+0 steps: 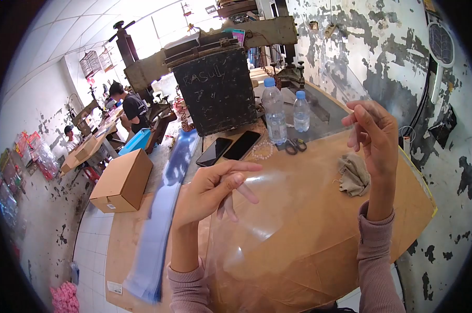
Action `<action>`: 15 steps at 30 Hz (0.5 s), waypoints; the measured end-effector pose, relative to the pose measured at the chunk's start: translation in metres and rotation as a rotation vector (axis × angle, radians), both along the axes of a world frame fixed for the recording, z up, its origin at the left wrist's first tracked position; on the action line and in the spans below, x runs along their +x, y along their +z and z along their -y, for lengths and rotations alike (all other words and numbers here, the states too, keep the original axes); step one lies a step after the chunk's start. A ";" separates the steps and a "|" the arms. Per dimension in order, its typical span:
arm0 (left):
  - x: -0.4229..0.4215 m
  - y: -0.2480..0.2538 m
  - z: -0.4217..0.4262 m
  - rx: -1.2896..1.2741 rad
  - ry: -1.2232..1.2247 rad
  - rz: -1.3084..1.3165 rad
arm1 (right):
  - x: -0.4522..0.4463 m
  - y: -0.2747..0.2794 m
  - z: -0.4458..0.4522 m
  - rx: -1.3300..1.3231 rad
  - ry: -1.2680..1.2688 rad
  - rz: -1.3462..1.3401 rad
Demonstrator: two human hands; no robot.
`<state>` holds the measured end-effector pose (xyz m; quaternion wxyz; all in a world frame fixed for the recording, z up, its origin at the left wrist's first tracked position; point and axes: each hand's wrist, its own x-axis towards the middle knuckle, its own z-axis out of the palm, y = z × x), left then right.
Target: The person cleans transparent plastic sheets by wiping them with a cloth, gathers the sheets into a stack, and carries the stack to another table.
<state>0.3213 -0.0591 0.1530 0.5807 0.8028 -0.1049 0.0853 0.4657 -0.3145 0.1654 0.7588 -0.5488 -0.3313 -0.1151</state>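
A clear plastic sheet [262, 229] spans the space between my hands, with bright glare on it. My left hand [207, 193] grips its left side between thumb and fingers; some fingertips show hazily through the film. Higher up at the right, my right hand [374, 133] is raised with the fingers bent in a pinch on the sheet's far side. The sheet's exact edges are hard to make out. A stack of long bluish plastic strips [160, 224] lies left of my left hand. Below my right hand is a crumpled grey cloth [354, 175].
Brown paper [319, 266] covers the table. A cardboard box [122, 182] stands left. Beyond my hands are two phones [242, 145], two water bottles [275, 112], scissors [296, 146] and a bead string [262, 151]. A black machine [215, 91] stands behind; people work far left.
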 end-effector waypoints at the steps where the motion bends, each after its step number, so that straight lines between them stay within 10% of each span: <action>1: 0.000 0.001 0.001 0.006 0.000 -0.013 | 0.000 0.000 0.000 0.009 -0.007 0.003; 15: -0.115 -0.091 0.034 -0.194 -0.369 -0.323 | 0.060 -0.002 0.035 0.078 -0.579 -0.039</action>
